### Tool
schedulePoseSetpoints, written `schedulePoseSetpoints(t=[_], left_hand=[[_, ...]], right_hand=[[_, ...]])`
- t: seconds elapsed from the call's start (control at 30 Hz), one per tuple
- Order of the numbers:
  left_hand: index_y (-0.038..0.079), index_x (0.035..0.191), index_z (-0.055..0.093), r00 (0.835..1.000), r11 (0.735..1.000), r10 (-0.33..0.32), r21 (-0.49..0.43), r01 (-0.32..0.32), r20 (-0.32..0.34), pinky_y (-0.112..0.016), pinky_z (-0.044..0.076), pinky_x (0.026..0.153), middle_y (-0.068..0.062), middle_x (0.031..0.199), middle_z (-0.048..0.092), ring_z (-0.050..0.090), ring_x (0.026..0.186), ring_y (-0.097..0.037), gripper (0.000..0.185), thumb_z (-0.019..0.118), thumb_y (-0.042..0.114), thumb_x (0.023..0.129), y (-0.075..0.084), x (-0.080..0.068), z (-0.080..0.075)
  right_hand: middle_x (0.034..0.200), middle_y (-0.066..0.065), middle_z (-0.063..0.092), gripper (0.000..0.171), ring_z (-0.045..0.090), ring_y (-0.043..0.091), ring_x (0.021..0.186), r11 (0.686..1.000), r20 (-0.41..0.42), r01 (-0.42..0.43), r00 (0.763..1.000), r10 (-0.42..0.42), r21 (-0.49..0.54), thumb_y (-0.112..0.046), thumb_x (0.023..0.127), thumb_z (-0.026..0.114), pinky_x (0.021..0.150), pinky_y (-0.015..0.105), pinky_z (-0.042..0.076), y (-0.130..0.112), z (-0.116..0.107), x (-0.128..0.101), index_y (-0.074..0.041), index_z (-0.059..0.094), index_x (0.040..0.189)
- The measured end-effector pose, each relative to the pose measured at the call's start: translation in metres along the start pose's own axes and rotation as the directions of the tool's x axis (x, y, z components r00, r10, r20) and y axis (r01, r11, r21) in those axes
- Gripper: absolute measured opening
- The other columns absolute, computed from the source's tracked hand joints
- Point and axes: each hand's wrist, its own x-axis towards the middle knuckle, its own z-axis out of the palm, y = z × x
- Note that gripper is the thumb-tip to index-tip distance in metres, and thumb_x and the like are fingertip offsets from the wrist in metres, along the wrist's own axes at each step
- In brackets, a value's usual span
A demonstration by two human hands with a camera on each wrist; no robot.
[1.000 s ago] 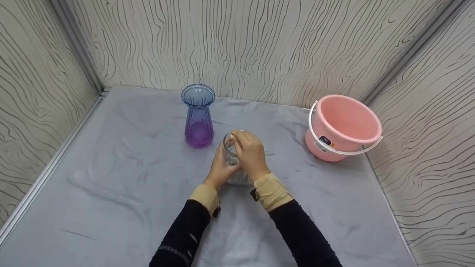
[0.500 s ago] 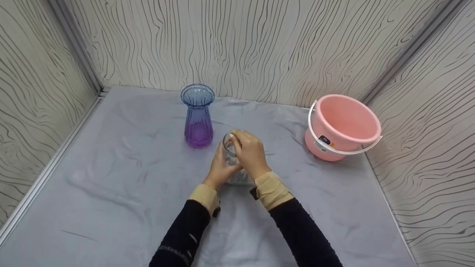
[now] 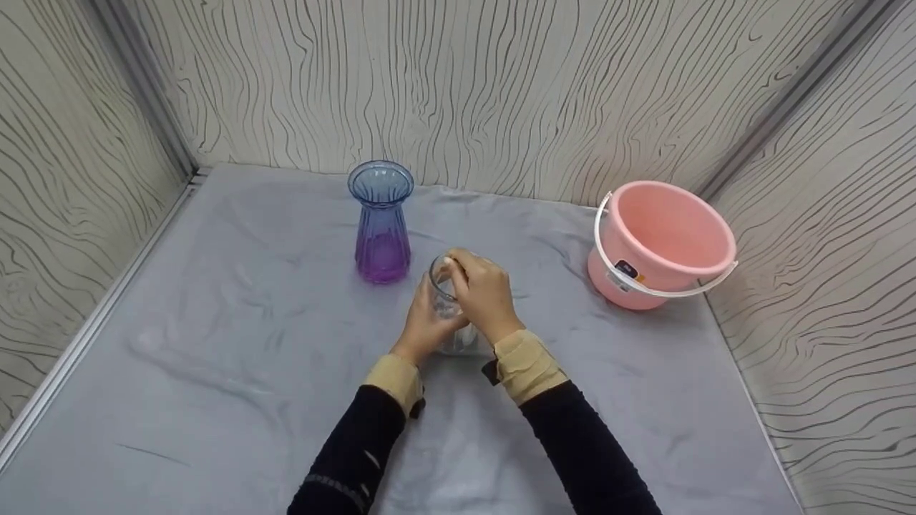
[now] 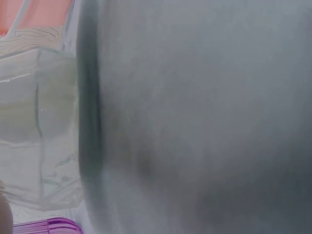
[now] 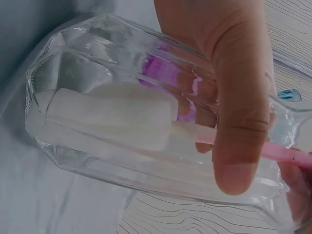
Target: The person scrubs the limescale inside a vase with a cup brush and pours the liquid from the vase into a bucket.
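Toward eleven o'clock from the hands stands a ribbed, flared vase, its glass blue into purple, on the wrinkled cloth-covered surface. The left hand curls around a clear, faceted glass jar, whose base it partly hides. Inside lies a white-headed brush; its pink stem is cut off at the right wrist view's edge. The right hand pinches it at the jar's mouth, fingertips partly hidden. Toward two o'clock, a smooth plastic bucket.
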Motion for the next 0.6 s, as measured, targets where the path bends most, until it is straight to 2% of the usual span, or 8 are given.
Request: schedulePoseSetpoints(t=[0.23,0.4,0.6], left_hand=[[0.011,0.153,0.036,1.0,1.0,0.014,-0.014,-0.015,-0.017,-0.054,0.034,0.114,-0.015,0.148,0.047,0.043,0.139,-0.032,0.09,0.087,0.016,0.08,-0.0004,-0.0003,0.0003],[0.01,0.152,0.037,0.999,0.999,0.034,0.001,-0.034,-0.021,-0.051,0.035,0.115,-0.014,0.147,0.048,0.044,0.138,-0.03,0.089,0.087,0.016,0.08,-0.0012,0.0004,0.0001],[0.007,0.15,0.039,1.0,0.999,0.022,-0.029,-0.022,-0.01,-0.048,0.039,0.113,-0.018,0.148,0.047,0.043,0.139,-0.032,0.088,0.088,0.013,0.078,-0.0012,0.0013,0.0001]], right_hand=[[0.076,0.007,0.07,0.011,0.06,0.022,0.061,0.999,-0.001,-0.009,1.0,0.009,0.034,-0.014,0.099,0.066,0.059,0.042,0.052,0.0005,-0.0008,0.0007,-0.005,0.073,0.101],[0.077,0.007,0.071,0.012,0.059,0.02,0.06,0.998,0.005,-0.01,1.0,0.01,0.059,-0.013,0.1,0.065,0.059,0.041,0.052,0.0014,-0.0013,0.002,-0.004,0.073,0.101],[0.071,0.004,0.066,0.012,0.05,0.014,0.057,0.99,0.01,-0.07,0.998,0.069,0.122,-0.014,0.1,0.064,0.055,0.034,0.046,0.0029,-0.0035,0.002,-0.007,0.072,0.098]])
